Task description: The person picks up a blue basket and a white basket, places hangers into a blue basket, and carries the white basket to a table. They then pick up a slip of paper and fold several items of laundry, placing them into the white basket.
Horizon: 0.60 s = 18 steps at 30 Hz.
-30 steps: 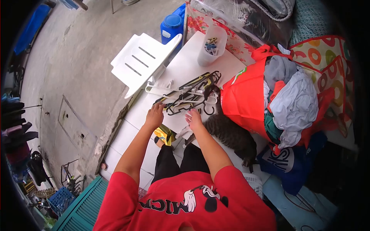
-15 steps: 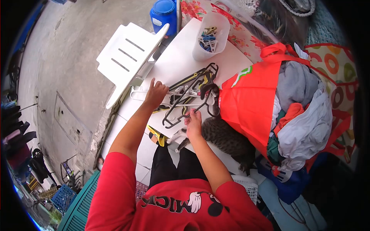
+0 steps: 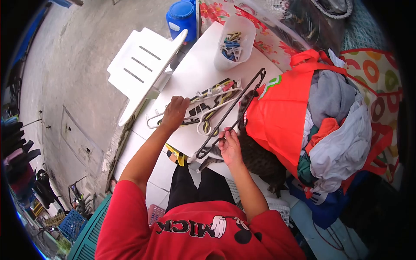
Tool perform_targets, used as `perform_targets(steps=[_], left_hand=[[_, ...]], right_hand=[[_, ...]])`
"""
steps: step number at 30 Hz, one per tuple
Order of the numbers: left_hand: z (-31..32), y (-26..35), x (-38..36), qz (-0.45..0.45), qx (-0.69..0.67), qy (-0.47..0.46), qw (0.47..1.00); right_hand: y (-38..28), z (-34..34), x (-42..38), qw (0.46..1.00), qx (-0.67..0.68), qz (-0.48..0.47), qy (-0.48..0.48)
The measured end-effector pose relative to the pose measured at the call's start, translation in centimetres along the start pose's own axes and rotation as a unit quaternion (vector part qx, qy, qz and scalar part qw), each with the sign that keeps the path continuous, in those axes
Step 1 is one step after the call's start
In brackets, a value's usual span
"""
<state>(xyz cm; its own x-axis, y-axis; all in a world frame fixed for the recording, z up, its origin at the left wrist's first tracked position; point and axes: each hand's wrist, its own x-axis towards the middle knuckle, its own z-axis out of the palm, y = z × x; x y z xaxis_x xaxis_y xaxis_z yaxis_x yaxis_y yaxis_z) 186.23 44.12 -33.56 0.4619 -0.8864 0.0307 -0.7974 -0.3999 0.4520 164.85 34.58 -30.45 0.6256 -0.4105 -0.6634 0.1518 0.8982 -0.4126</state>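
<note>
My right hand [image 3: 230,146] pinches a black hanger [image 3: 237,108] near its hook and holds it tilted, its long bar slanting up and away. On the white table, a pile of hangers [image 3: 216,100] in white, black and yellowish colours lies to the left of that hanger. My left hand [image 3: 175,113] is curled over the left end of a white hanger [image 3: 152,121] in the pile. A tabby cat [image 3: 258,160] is beside my right forearm, partly hidden by it.
A clear tub of clothespins [image 3: 242,47] stands at the table's far end. To the right, a red bag [image 3: 273,134] bulges with laundry [image 3: 336,99]. A white plastic chair [image 3: 136,65] is at the left, and a blue drum [image 3: 182,19] stands behind.
The black hanger has moved right, off the pile, with my right hand. My left hand's fingers have curled from spread to closed on a white hanger, and the pile has shifted.
</note>
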Motion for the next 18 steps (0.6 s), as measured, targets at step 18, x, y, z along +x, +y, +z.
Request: perform_targets(steps=[18], left_hand=[[2.3, -1.9, 0.4, -0.267, -0.207, -0.262, 0.904]], right_hand=[[11.1, 1.6, 5.9, 0.951, -0.219, 0.147, 0.163]])
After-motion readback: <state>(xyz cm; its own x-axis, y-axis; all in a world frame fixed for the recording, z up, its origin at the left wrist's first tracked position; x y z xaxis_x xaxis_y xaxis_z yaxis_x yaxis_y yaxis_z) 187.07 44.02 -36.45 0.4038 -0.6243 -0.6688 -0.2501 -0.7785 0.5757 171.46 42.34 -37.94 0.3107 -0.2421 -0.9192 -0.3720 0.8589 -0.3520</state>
